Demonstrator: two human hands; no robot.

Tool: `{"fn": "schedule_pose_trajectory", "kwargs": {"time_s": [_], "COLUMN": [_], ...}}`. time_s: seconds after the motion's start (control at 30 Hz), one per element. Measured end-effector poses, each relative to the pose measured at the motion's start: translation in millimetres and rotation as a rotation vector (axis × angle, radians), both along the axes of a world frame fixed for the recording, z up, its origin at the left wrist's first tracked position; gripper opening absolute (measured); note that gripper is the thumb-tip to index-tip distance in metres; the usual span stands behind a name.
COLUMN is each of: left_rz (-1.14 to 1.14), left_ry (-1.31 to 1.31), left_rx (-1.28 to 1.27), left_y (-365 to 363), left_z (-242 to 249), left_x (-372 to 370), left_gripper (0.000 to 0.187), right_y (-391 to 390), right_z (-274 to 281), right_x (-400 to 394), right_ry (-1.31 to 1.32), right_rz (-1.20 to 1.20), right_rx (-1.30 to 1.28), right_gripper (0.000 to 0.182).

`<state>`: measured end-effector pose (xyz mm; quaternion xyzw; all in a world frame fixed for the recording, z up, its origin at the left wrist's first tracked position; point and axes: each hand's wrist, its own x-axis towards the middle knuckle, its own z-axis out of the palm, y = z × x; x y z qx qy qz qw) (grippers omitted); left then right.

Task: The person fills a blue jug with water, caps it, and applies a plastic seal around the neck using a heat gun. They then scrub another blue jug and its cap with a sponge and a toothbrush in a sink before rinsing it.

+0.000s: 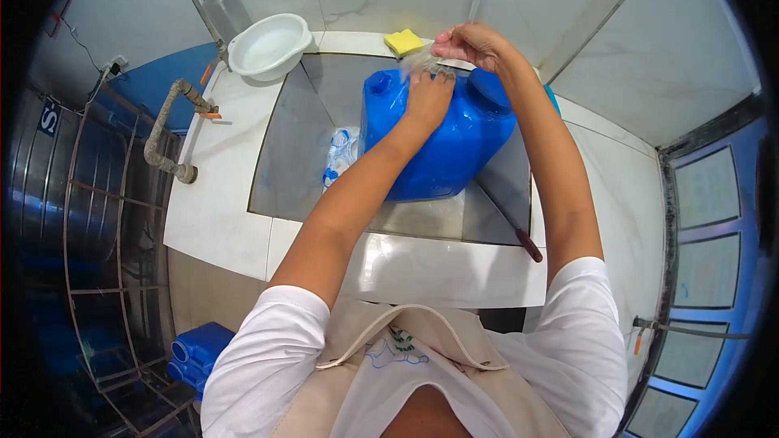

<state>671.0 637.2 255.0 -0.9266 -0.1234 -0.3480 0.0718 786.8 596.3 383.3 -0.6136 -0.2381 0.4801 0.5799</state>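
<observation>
A large blue plastic water jug (442, 150) stands in the sink, with a blue round cap (488, 91) at its right and a smaller blue cap (378, 83) at its left. My left hand (430, 96) is over the jug's top, its fingers curled at a crumpled, translucent plastic-like piece (416, 62). Just above and to the right, my right hand (472, 45) is closed, fingertips bent together by the same piece. What exactly lies in the fingers is partly hidden. A yellow sponge (403, 42) lies behind, on the sink's back rim.
The grey sink (284, 142) holds a white-and-blue plastic packet (341, 152) and a dark-handled long tool (519, 235) leaning on its front edge. A white basin (269, 47), a pump bottle (223, 4) and a wrapped pipe (154, 142) are at left. A metal rack (118, 235) stands beyond.
</observation>
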Motion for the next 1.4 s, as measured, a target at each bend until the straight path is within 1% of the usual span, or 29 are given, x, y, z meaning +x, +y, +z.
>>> {"fn": "schedule_pose_trajectory", "kwargs": {"time_s": [0.13, 0.2, 0.23, 0.27, 0.3, 0.33, 0.4, 0.47, 0.5, 0.53, 0.57, 0.6, 0.67, 0.7, 0.73, 0.8, 0.83, 0.9, 0.93, 1.0, 1.03, 1.1, 1.13, 1.17, 1.2, 1.23, 1.3, 1.33, 1.4], "left_rz": [-0.012, -0.210, -0.224, -0.414, -0.603, -0.615, -0.701, -0.689, -0.706, -0.700, -0.695, -0.718, -0.684, -0.619, -0.633, -0.423, -0.425, 0.048, 0.049, -0.036, -0.031, -0.523, -0.515, -0.569, -0.621, -0.609, -0.231, -0.210, 0.174], "left_ry": [0.102, 0.237, 0.241, 0.218, 0.196, 0.201, 0.149, 0.195, 0.202, 0.389, 0.575, 0.581, 0.381, 0.344, 0.348, 0.293, 0.297, 0.537, 0.532, 0.627, 0.619, 0.145, 0.147, 0.223, 0.297, 0.294, 0.449, 0.446, 0.788], "left_rx": [-0.048, -0.193, -0.189, -0.271, -0.357, -0.359, -0.195, -0.127, -0.133, -0.133, -0.125, -0.122, -0.070, -0.069, -0.069, -0.201, -0.203, -0.580, -0.583, -0.647, -0.647, -0.450, -0.453, -0.435, -0.416, -0.421, -0.730, -0.735, -1.233], "left_y": [-7.2, -2.1, -0.4, 2.5, 4.6, 8.6, 19.4, 34.0, 32.1, 26.9, 20.7, 14.0, -3.3, -7.5, -13.2, -27.7, -34.5, -55.9, -52.5, -35.4, -34.2, -37.1, -36.5, -34.9, -34.6, -36.5, -38.3, -37.7, -29.7], "left_z": [16.5, 20.1, 21.4, 22.5, 24.1, 25.1, 41.4, 43.7, 43.7, 41.8, 38.0, 32.1, 12.2, 5.0, -2.0, -4.5, -5.6, 16.6, 17.9, 25.5, 28.9, 41.9, 40.6, 39.2, 38.0, 38.4, 42.6, 44.0, 48.9], "left_x": [-9.9, -18.0, -24.5, -32.7, -44.6, -59.7, -101.0, -142.8, -156.7, -169.7, -178.6, -181.9, -190.5, -195.6, -198.9, -208.9, -211.4, -209.2, -210.8, -212.6, -214.3, -225.2, -227.7, -228.7, -229.0, -228.9, -226.2, -224.2, -216.5], "left_gripper": [0.022, 0.028, 0.028, 0.028, 0.028, 0.028, 0.029, 0.031, 0.031, 0.029, 0.028, 0.028, 0.025, 0.023, 0.023, 0.022, 0.022, 0.023, 0.023, 0.030, 0.030, 0.036, 0.036, 0.037, 0.038, 0.038, 0.036, 0.036, 0.037], "right_y": [-5.4, -10.2, -14.5, -20.6, -29.4, -39.6, -73.1, -105.6, -117.1, -127.3, -134.7, -137.2, -146.4, -149.2, -150.6, -153.5, -154.2, -154.2, -156.5, -163.8, -174.2, -205.7, -226.4, -245.6, -259.7, -270.3, -280.5, -282.8, -283.4], "right_z": [0.8, -3.2, -4.6, -10.9, -25.3, -41.7, -82.7, -93.4, -96.5, -99.0, -97.8, -99.3, -104.9, -105.9, -106.8, -110.2, -111.1, -105.4, -106.4, -112.0, -110.1, -118.2, -124.6, -128.3, -134.6, -141.3, -157.8, -165.9, -170.9], "right_x": [-3.7, -8.4, -10.8, -12.1, -14.9, -19.7, -44.7, -90.6, -111.1, -132.3, -150.1, -157.4, -173.0, -178.0, -180.8, -187.5, -189.8, -187.4, -182.6, -160.4, -141.4, -86.8, -59.5, -29.9, -17.2, -6.7, 12.9, 21.1, 33.5], "right_ry": [-0.084, -0.127, -0.174, -0.173, -0.391, -0.607, -0.997, -0.964, -0.927, -0.883, -0.970, -0.961, -1.198, -1.239, -1.234, -1.231, -1.226, -1.182, -1.186, -1.096, -1.132, -1.230, -1.323, -1.342, -1.414, -1.487, -1.507, -1.513, -1.503], "right_rz": [0.001, 0.002, 0.012, -0.004, 0.145, 0.298, 0.368, 0.354, 0.342, 0.328, 0.365, 0.345, 0.273, 0.246, 0.234, 0.265, 0.264, 0.326, 0.329, 0.074, -0.099, -0.414, -0.477, -0.335, -0.382, -0.430, -0.478, -0.532, -0.524], "right_rx": [-0.005, -0.003, -0.001, 0.002, -0.054, -0.115, -0.023, -0.191, -0.184, -0.181, -0.195, -0.207, -0.167, -0.149, -0.158, -0.147, -0.149, -0.199, -0.199, 0.071, -0.012, -0.191, -0.374, -0.692, -0.762, -0.831, -0.854, -0.883, -0.877], "right_gripper": [0.016, 0.018, 0.021, 0.021, 0.026, 0.033, 0.042, 0.046, 0.047, 0.049, 0.053, 0.053, 0.053, 0.053, 0.053, 0.054, 0.054, 0.051, 0.051, 0.041, 0.034, 0.021, 0.020, 0.020, 0.018, 0.017, 0.017, 0.017, 0.018]}}
